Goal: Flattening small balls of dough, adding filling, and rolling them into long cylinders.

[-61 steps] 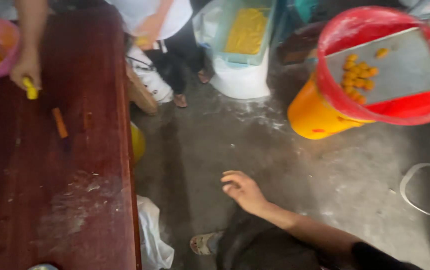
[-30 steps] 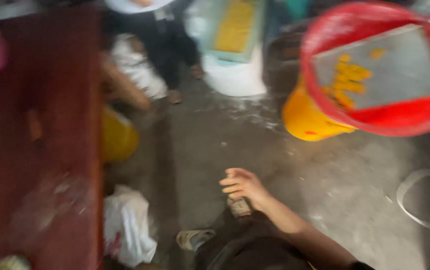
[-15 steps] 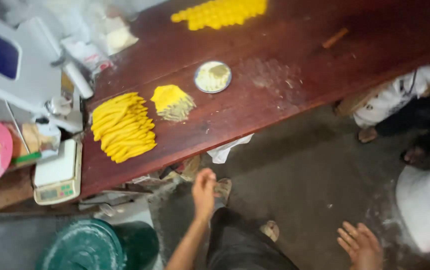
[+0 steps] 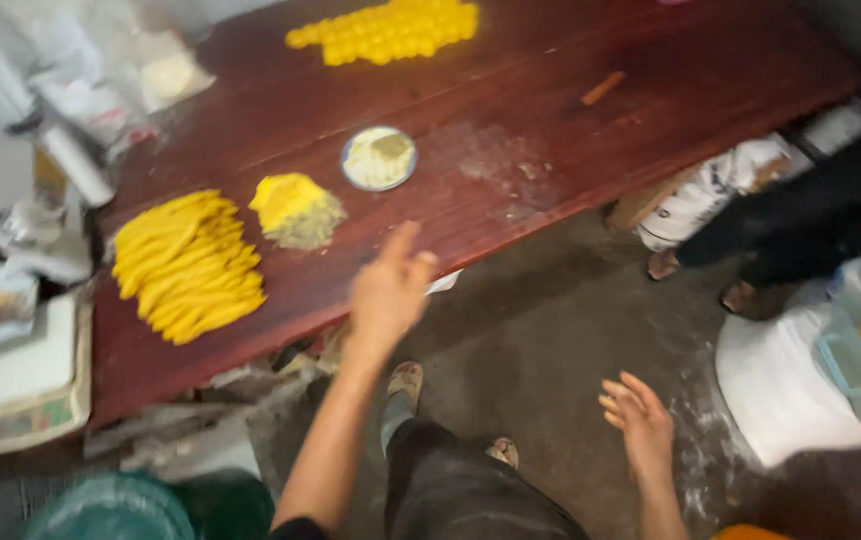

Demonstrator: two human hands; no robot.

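While both hands are empty, left hand (image 4: 388, 290) spread near the table (image 4: 550, 170) edge risks knocking the powder heap (image 4: 295, 208); right hand (image 4: 638, 420) hangs loose.

A white weighing scale (image 4: 28, 385) sits at the left end of the dark red table (image 4: 570, 130); a row of small yellow pieces (image 4: 387, 30) lies along the far edge; a short orange stick (image 4: 602, 88) rests further right; a green tub (image 4: 115, 508) stands on the floor below; a white sack (image 4: 785, 385), blurred, possibly holding a pale container, stands at the right.
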